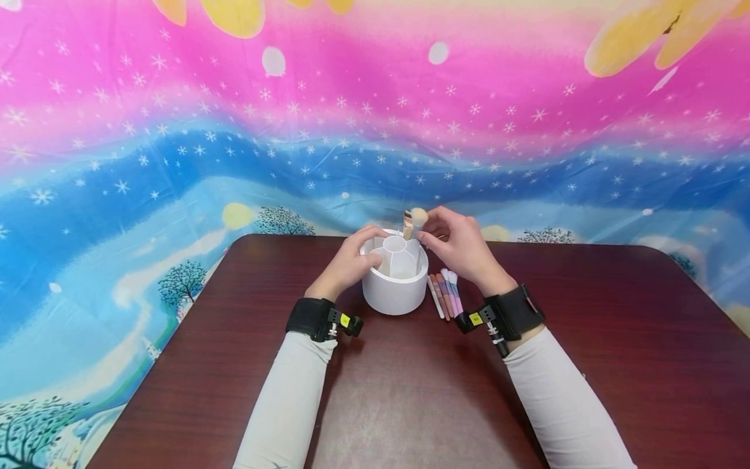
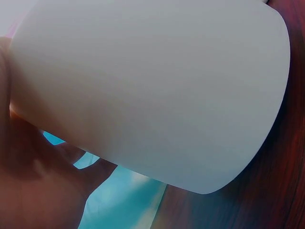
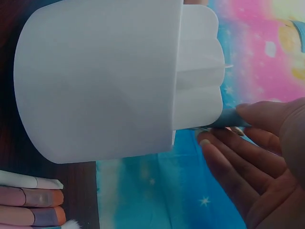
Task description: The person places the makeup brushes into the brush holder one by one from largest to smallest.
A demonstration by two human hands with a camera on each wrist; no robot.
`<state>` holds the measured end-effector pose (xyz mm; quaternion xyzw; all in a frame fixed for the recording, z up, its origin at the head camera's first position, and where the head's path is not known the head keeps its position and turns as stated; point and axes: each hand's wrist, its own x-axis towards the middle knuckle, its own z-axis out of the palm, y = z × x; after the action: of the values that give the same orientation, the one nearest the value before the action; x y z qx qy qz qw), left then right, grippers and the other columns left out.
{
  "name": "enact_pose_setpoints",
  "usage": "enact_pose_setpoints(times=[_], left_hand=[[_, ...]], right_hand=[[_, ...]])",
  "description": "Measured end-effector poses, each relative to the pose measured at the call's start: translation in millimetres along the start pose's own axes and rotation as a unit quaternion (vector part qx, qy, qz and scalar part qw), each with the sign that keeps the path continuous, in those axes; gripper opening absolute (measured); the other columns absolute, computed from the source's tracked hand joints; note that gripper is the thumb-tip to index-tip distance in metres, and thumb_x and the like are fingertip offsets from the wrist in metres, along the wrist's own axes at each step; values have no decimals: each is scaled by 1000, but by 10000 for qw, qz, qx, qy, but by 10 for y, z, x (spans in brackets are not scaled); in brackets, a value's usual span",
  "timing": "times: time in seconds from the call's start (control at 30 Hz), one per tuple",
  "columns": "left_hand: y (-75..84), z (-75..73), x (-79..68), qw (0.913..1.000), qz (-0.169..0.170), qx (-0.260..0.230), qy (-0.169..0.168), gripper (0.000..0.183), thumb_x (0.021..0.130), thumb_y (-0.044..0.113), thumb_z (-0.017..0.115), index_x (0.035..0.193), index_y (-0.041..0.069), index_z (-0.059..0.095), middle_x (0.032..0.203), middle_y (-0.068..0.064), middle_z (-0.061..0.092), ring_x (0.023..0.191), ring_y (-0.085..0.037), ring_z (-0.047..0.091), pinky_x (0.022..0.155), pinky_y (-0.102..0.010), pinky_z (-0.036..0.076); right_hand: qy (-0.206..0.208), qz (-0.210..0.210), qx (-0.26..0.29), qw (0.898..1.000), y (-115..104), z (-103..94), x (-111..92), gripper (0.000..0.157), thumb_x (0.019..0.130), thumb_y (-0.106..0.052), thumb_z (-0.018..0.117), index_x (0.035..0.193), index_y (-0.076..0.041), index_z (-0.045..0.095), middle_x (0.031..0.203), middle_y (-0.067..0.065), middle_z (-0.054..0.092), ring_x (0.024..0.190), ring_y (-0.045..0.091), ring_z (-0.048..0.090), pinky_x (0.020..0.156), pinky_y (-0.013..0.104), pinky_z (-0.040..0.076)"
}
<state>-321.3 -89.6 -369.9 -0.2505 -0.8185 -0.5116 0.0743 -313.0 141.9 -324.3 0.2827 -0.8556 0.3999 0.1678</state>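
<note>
Holder [image 1: 395, 293]: white, round, upright on the surface [image 1: 387, 391]; raised insert inside, its compartments set around a centre tube [image 1: 395, 243].
Brush [image 1: 419, 217]: round pale bristles uppermost, at the holder's back right; lower end hidden, so its compartment cannot be told.
Right hand [image 1: 454, 241]: pinching the brush between thumb and fingers; a light hold, well suited to steering a thin handle.
Left hand [image 1: 351, 257]: curled over the holder's rim on the opposite side; a sound brace, firm enough to prevent tipping, no squeeze needed.
Flat-tipped brushes [image 1: 408, 223]: close beside the held brush, apparently standing in the holder; bristles liable to be bent if knocked.
Loose brushes [image 1: 443, 294]: white, brownish and lilac, side by side on the surface, just right of the holder; right wrist and sleeve best carried clear of them.
Step in hand: by judgement, standing the brush in the holder, bristles up.
Handling, brush: handle near vertical, lowered inside the insert's wall, not between insert and outer cup; pinch below the bristles; release only once the handle end meets the bottom.
Risk: handle catching on a divider, or a hurried release letting the brush lean outward.
</note>
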Motion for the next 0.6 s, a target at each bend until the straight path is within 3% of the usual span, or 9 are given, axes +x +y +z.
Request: enact_pose_setpoints(times=[0.2, 0.43, 0.6], left_hand=[[6, -3, 2, 10000, -62, 47, -30, 46, 67, 6, 55, 110, 20, 63, 113, 8, 53, 110, -11, 42, 91, -45, 36], [13, -7, -1, 9999, -125, 46, -40, 47, 67, 6, 54, 110, 22, 63, 113, 10, 53, 110, -10, 41, 90, -45, 36], [25, -10, -6, 10000, -65, -9, -41, 47, 67, 5, 54, 110, 20, 63, 113, 8, 53, 113, -18, 42, 91, -46, 36]], right_hand=[[-273, 129, -161, 9994, 7, -2, -17, 7, 86, -17, 66, 92, -14, 63, 85, -3, 65, 76, 8, 59, 71, 34, 51], [-242, 175, -266, 9992, 0, -84, -13, 8, 87, -19, 65, 93, -14, 63, 85, -2, 65, 75, 10, 60, 68, 35, 51], [-160, 243, -337, 9990, 40, -205, -12, 10, 86, -17, 66, 94, -12, 64, 88, 0, 64, 78, 12, 60, 72, 37, 49]])
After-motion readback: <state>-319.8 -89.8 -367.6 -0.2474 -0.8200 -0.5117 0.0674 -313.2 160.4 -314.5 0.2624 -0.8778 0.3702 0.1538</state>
